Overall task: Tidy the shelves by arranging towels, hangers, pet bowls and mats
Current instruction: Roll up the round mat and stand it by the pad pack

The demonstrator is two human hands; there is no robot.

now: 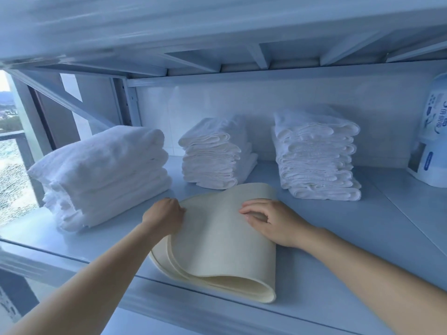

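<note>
At the far left sits the large towel stack [101,175]. Just beside it our left hand [164,220] curls round the left edge of the cream folded mat [217,252]. The mat lies loosely doubled at the front of the shelf [362,250]. Our right hand [273,221] rests bent-fingered on the top layer; whether it pinches we cannot tell. Behind stand the middle towel stack [215,153] and the right towel stack [316,155]. If let go, we judge, the springy layers could unfold, nudging the middle stack or slipping off the front lip.

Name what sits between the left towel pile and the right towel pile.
In the head view, a third towel pile stands between the left pile and the right pile, apart from both.
</note>
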